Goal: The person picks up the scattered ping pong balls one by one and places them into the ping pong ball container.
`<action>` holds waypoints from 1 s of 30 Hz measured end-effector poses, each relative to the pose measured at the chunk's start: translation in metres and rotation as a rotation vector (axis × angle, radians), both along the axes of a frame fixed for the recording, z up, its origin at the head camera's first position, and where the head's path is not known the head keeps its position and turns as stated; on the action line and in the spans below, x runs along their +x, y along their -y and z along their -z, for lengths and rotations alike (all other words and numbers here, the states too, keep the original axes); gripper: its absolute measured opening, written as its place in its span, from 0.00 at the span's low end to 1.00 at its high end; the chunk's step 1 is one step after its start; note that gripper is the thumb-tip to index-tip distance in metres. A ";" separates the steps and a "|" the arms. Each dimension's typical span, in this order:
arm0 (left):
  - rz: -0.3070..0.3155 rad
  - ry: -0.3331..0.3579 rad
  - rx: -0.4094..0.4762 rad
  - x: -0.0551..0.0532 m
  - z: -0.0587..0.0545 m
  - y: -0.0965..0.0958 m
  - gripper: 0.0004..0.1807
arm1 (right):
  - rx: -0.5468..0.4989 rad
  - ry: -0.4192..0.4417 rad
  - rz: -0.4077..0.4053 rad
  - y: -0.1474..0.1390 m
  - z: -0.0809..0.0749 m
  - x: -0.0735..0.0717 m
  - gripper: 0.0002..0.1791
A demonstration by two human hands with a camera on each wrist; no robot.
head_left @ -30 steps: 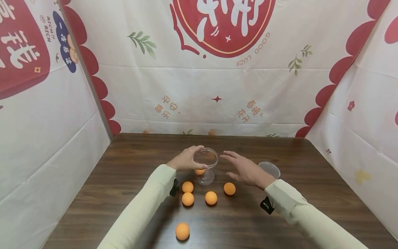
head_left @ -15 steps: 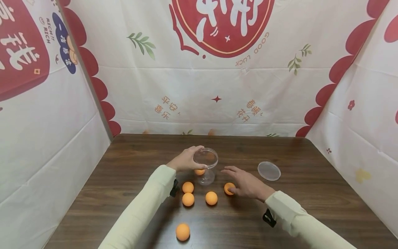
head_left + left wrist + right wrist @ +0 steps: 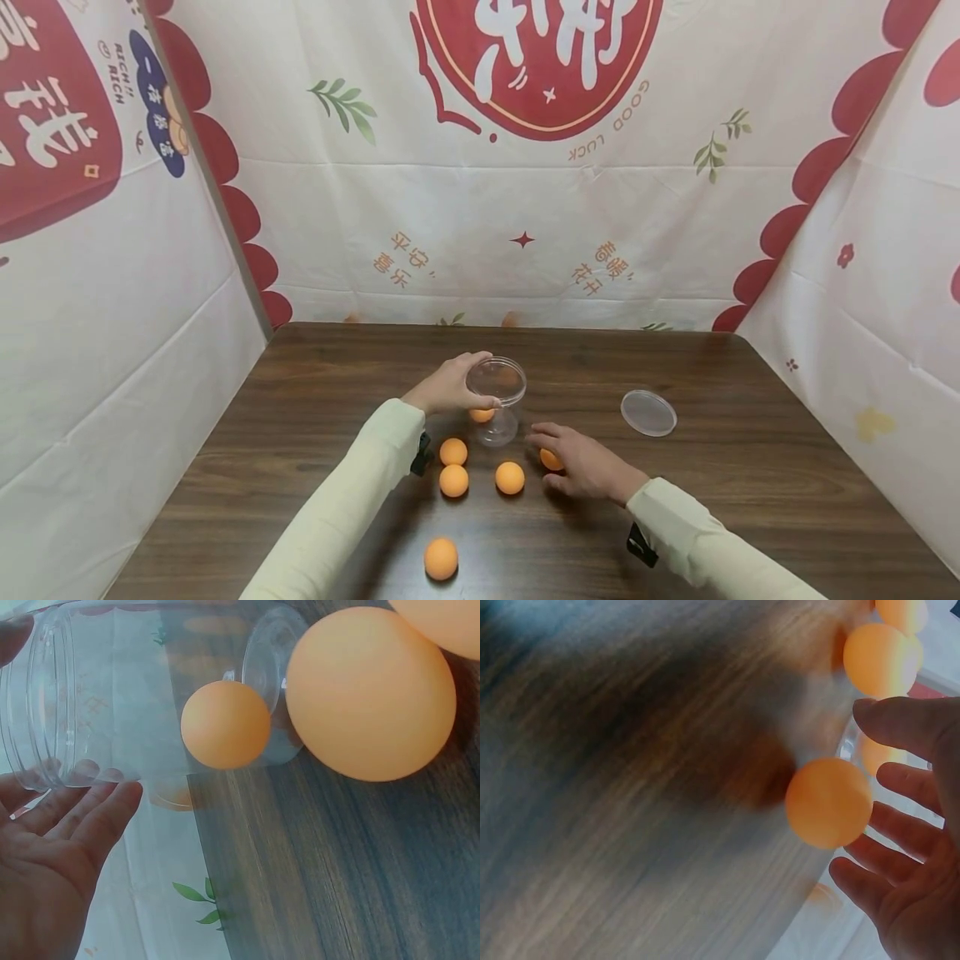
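A clear plastic jar stands upright on the table with its mouth up. My left hand grips it near the rim, thumb on one side and fingers on the other. One orange ball shows through the jar's wall; whether it lies inside or behind, I cannot tell. My right hand is low over another orange ball. Its fingers are loosely spread behind this ball, with the thumb apart from it. In the head view that hand partly covers the ball.
Several more orange balls lie on the dark wooden table: a near-touching pair, one ball before the jar, and another closest to me. A clear round lid lies flat at the right. Printed cloth walls enclose the table.
My right hand has come down and toward me from beside the jar's rim to the ball at its right. The left hand and the jar have stayed in place.
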State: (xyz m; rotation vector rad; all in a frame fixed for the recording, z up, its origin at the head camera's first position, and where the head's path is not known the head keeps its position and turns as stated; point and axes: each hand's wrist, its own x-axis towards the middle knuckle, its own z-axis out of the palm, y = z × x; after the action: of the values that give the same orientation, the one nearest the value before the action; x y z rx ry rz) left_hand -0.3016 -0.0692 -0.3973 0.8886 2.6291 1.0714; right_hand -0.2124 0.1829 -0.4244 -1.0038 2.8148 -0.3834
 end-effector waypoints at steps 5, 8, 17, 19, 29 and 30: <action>-0.004 0.003 0.007 0.000 0.000 0.000 0.45 | 0.015 -0.006 0.004 0.002 0.006 0.000 0.28; 0.000 0.008 0.006 0.000 0.001 0.000 0.45 | 0.029 -0.014 -0.002 0.002 0.011 0.001 0.24; 0.001 0.004 0.014 0.000 0.000 0.001 0.45 | 0.044 -0.064 -0.054 0.000 0.020 0.003 0.19; -0.004 0.004 0.014 0.000 0.000 0.001 0.44 | 0.045 -0.061 -0.055 0.001 0.019 0.003 0.19; -0.004 0.011 0.012 -0.001 0.001 0.000 0.45 | 0.080 -0.011 -0.036 0.003 0.011 0.000 0.15; 0.000 0.013 0.011 -0.001 0.001 0.000 0.45 | 0.085 -0.006 -0.034 0.002 0.009 -0.001 0.14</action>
State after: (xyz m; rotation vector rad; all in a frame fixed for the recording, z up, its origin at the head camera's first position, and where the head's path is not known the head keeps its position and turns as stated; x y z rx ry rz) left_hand -0.3025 -0.0688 -0.3982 0.8802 2.6156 1.0886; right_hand -0.2130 0.1810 -0.4336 -1.0347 2.7894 -0.2553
